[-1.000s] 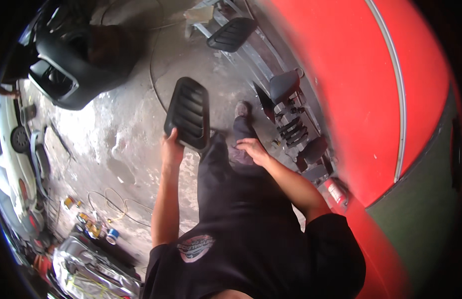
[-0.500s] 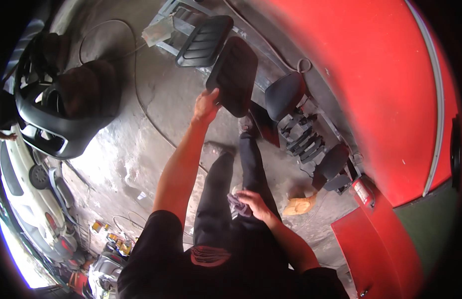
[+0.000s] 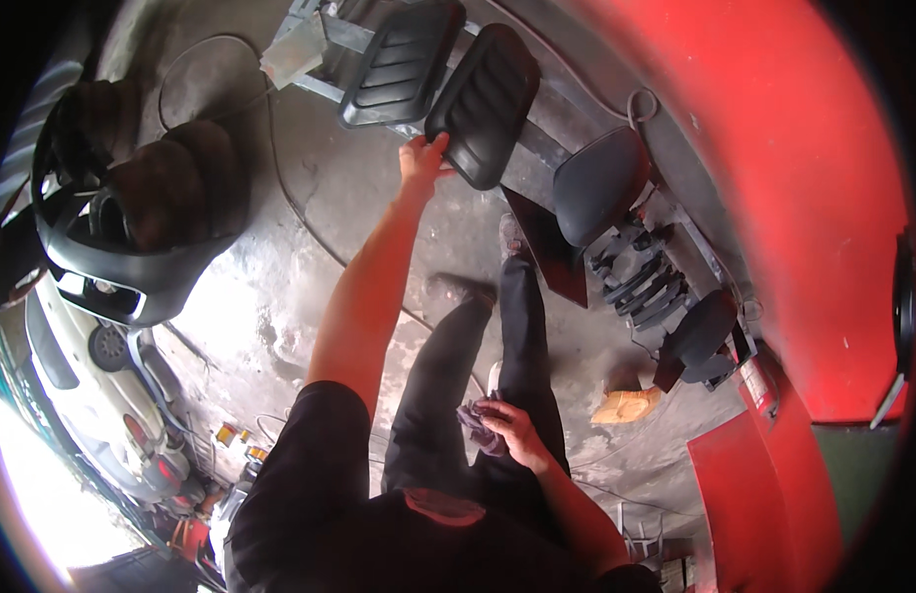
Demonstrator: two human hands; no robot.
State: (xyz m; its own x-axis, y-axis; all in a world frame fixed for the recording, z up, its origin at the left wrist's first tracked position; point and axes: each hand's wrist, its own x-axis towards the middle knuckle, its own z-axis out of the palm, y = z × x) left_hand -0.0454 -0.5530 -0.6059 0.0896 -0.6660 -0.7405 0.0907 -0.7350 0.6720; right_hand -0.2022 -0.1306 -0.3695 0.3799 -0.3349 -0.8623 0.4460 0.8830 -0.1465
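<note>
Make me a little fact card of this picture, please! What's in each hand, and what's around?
Left grip: holds a ribbed black panel by its near edge
Right grip: holds a crumpled purplish cloth
Beside held panel: second ribbed panel, over a grey metal frame
On floor: yellowish piece
Right side: big red surface
Left side: white car, black bumper-like part

A black short-sleeved shirt (image 3: 325, 484) bears a rounded reddish print (image 3: 445, 507) on the chest; long dark trousers (image 3: 433, 395) meet greyish shoes (image 3: 510, 235); both hands (image 3: 424, 166) are bare.
</note>
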